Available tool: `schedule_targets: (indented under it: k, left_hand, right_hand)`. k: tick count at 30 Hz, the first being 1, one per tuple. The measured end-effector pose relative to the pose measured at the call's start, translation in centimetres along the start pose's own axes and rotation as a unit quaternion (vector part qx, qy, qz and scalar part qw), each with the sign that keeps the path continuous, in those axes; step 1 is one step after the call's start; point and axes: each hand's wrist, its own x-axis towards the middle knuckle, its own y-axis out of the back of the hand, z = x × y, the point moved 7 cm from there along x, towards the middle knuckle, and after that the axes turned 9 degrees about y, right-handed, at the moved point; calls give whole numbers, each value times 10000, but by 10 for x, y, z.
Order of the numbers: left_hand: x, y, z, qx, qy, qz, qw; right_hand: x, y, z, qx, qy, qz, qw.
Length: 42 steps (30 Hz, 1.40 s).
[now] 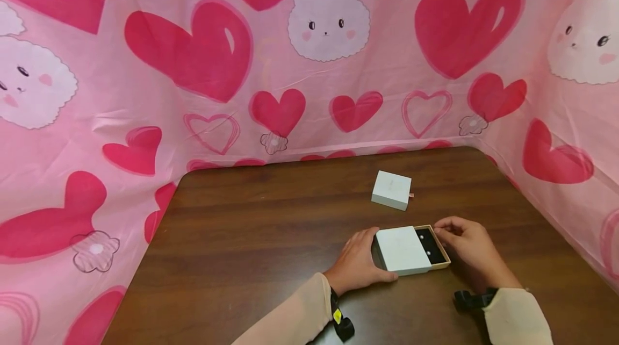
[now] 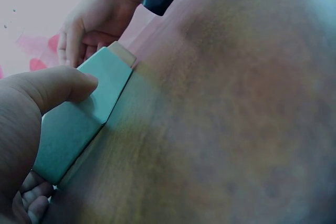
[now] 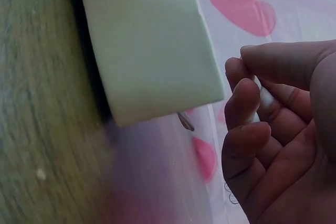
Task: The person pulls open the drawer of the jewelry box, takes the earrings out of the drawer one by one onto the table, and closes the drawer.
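Note:
A white drawer-style jewellery box (image 1: 402, 251) lies near the front of the table, its inner tray (image 1: 440, 266) partly slid out to the right. In the tray, a black insert (image 1: 432, 246) bears two small pearl-like earrings. My left hand (image 1: 357, 263) grips the box's left end, its thumb (image 2: 79, 85) along the near side. Beside the tray's right end is my right hand (image 1: 469, 245); its fingers are loosely curled, apart from the tray in the right wrist view. A small ribbon tab (image 3: 186, 121) sticks out free from the tray's end.
Farther back stands another white box (image 1: 393, 190), closed, with a pink tab on its right side. The brown wooden table (image 1: 271, 210) is bordered by pink cloth (image 1: 319, 114) printed with hearts and rabbits on the left, back and right.

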Motion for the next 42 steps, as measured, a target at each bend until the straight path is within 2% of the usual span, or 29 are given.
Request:
schedule_targets:
  k: [9,18,23,32,42]
  left_hand:
    - [0,-1,1,-26,-4,-14,10000]
    - [-1,-2,0,-11,-11,-34,10000]
    - [0,-1,1,-35,-36,-33,10000]
    - [0,-1,1,-79,-33,-74,9999]
    - [0,0,1,-53,-33,-71,10000]
  right_hand:
    - [3,-7,-4,-406,233,-51,9989]
    - [4,-17,-5,-542,181,-313,9979]
    - [5,-18,-6,-634,192,-359,9972]
    - [6,-20,-6,-911,94,-689,9934]
    - [7,-21,-10,-1090,251,-701,9913]
